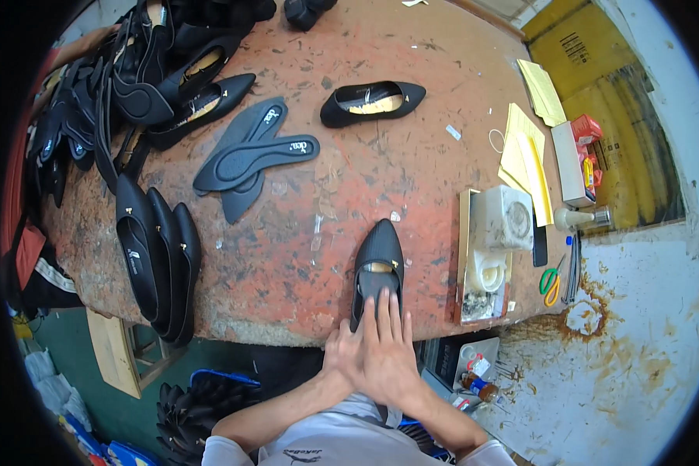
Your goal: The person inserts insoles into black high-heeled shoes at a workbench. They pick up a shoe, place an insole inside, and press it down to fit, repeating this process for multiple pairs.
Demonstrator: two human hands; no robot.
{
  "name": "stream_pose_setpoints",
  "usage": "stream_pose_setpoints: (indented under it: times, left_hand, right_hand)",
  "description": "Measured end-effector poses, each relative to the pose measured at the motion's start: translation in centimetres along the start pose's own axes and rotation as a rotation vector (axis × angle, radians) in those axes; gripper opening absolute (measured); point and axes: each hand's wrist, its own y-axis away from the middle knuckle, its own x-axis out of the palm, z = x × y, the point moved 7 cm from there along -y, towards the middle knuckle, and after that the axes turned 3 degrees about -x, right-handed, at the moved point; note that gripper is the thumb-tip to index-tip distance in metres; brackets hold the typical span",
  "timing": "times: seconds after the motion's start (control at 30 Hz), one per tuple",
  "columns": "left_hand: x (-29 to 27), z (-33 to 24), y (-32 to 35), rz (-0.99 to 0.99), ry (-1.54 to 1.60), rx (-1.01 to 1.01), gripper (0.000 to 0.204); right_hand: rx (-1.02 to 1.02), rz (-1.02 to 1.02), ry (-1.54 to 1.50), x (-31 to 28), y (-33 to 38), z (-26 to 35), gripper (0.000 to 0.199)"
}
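A black pointed flat shoe [379,242] lies near the table's front edge, toe pointing away from me. My left hand [342,356] grips it at the heel, its fingers partly hidden behind the other hand. My right hand [388,349] reaches over the heel, with straight fingers pressed down on a dark insole [373,286] inside the shoe. Loose dark insoles [281,155] lie crossed in a small pile to the left. Farther back sits another black pointed shoe [365,109], turned sideways.
Three nested black shoes [151,256] stand at the left edge, below a heap of shoes and insoles [144,93]. On the right are a tray [464,272] with a whitish container [505,217], green-and-orange scissors [550,287] and yellow papers [520,155]. Another person's arm [85,46] shows far left.
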Motion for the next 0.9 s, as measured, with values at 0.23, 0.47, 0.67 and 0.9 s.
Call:
stream_pose_setpoints:
  times: [0.23,0.47,0.67,0.9]
  left_hand:
    - [-2.6,-0.4,-2.0,0.076,0.103,0.046,0.053]
    - [-1.3,-0.9,-0.4,0.151,-0.054,0.022,0.056]
    - [0.0,-0.4,-0.1,-0.06,0.144,0.058,0.056]
    - [0.7,-0.1,-0.3,0.065,0.133,0.02,0.053]
  right_hand:
    - [-0.004,-0.247,0.039,0.0,-4.3,-0.4,0.116]
    - [0.08,0.03,-0.093,-1.8,-8.5,-1.2,0.109]
    - [0.064,0.016,0.004,-0.3,-4.9,-0.8,0.111]
    - [-0.087,-0.122,0.062,-0.3,-4.5,-0.8,0.107]
